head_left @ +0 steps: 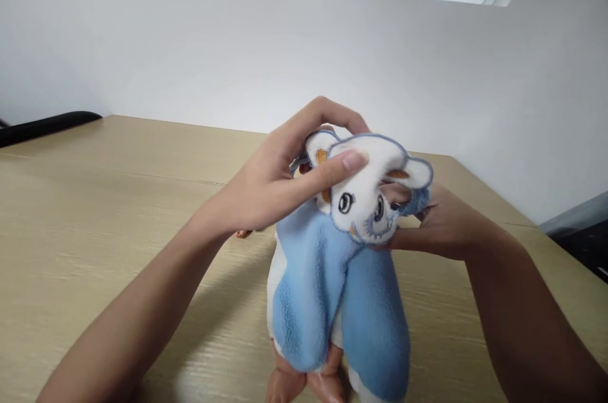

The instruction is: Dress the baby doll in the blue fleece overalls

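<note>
A doll lies on the table in front of me, its bare feet (285, 384) pointing towards me. Over it is a light blue and white fleece doll garment (308, 276) with a white animal-face patch (370, 162), with ears and embroidered eyes, at its top. My left hand (280, 175) grips the patch's upper edge, thumb pressed on its front and fingers behind. My right hand (441, 219) is closed on the garment's right edge by the patch, its fingers partly hidden behind the fabric. The doll's head cannot be seen; a small piece of it shows left of the garment.
The wooden table (95, 232) stretches out to both sides. A white partition (190, 48) rises behind its far edge. Dark objects, perhaps chair parts, stand at the far left (52, 127) and at the right edge (584, 238).
</note>
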### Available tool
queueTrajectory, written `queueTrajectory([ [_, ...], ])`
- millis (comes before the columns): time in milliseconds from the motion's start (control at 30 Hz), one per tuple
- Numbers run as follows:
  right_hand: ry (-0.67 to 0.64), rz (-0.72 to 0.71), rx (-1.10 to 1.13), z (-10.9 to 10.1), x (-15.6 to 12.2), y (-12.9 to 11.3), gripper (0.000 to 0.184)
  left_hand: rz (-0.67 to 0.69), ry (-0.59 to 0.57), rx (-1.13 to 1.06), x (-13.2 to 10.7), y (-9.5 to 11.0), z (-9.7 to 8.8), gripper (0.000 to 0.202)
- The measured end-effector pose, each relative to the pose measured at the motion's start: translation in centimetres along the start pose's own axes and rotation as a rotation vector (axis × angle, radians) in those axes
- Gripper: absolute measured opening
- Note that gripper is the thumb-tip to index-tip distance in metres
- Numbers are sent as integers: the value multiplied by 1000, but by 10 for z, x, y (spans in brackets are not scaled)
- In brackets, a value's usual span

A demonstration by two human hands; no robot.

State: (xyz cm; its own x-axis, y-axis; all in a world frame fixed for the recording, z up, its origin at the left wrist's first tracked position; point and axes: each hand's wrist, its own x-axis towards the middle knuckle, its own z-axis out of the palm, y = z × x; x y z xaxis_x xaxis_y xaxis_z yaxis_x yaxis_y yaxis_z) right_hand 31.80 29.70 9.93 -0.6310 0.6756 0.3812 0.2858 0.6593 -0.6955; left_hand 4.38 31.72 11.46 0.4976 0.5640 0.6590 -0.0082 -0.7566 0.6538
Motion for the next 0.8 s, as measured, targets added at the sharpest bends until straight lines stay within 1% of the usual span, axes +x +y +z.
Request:
queueTrajectory([
  [33,-13,-11,17,-1,-2,4,26,-61,-61,-10,1,-4,-4,34],
  [67,0,-32,44,-2,-4,7,24,-117,-152,-17,1,-8,-8,36],
  [100,34,-60,73,-2,-6,10,23,-160,-258,-26,2,-13,-13,38],
  [167,150,-81,127,-1,-8,13,18,-220,-447,-52,3,-22,-19,42],
  [200,197,-72,148,0,-9,14,16,-239,-506,-71,4,-27,-20,45],
  [233,221,-57,162,1,-9,13,16,-248,-540,-93,4,-30,-20,47],
  [300,214,-23,176,4,-8,13,19,-245,-565,-142,5,-34,-16,50],
  [367,164,10,191,6,-7,13,22,-225,-561,-184,5,-34,-11,48],
  [433,96,34,209,7,-6,15,22,-208,-524,-220,4,-33,-6,44],
  [500,44,40,236,6,-6,19,26,-213,-469,-260,3,-32,-4,40],
  [600,24,48,255,4,-6,23,38,-214,-382,-291,3,-33,-5,33],
  [700,0,127,217,3,-5,23,51,-164,-248,-266,3,-32,-3,30],
  [733,-48,169,209,4,-4,22,56,-154,-204,-255,3,-30,-1,29],
  [800,-220,247,211,7,-2,21,64,-159,-150,-248,4,-24,3,28],
])
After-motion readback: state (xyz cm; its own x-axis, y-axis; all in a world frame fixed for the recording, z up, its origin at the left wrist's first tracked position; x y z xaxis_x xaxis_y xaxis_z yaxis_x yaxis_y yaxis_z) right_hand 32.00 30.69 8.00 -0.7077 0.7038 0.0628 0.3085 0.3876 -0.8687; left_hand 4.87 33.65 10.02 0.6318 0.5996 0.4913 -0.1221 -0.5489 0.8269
